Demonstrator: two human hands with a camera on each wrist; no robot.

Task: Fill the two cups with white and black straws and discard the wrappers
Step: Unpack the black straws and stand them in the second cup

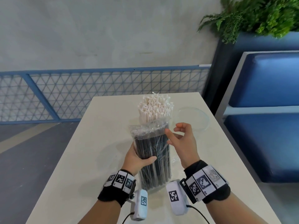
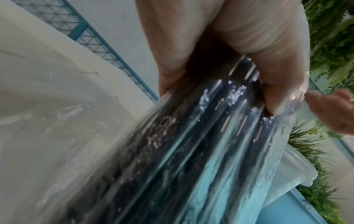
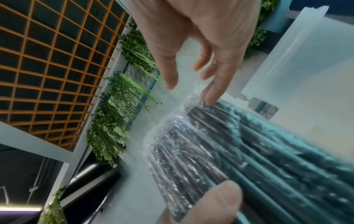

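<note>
**Black straws next: the wrapper has to come off**

Nearest the camera, at the lower edge of the head view, sit two wrists in black bands with checkered marker tiles. Just above them the left hand (image 1: 137, 159) curls round a clear crinkly plastic wrapper packed with black drinking straws (image 1: 153, 159), thumb across the front, holding it upright in the middle of the frame with its foot on or just above the pale cream surface (image 1: 80, 159); I cannot tell which. The right hand (image 1: 184, 139) is spread and loose at the packet's upper right, fingertips at the film near its top and clamped on nothing. The right wrist view shows the same: fingers straight, just brushing the loose plastic edge.

Behind the packet, upper centre, a bunch of white paper-wrapped straws (image 1: 153, 109) already stands up out of a clear cup I can barely make out. A second clear plastic cup (image 1: 192, 117) lies to the right of it, looking empty.

So the white half seems done and the black half is at the unwrapping step. By my reading, the right hand needs to pinch the slack film at the top and pull it open while the left keeps the bundle steady. The film looks thin and slippery, and the straws may spill if it tears suddenly.
</note>
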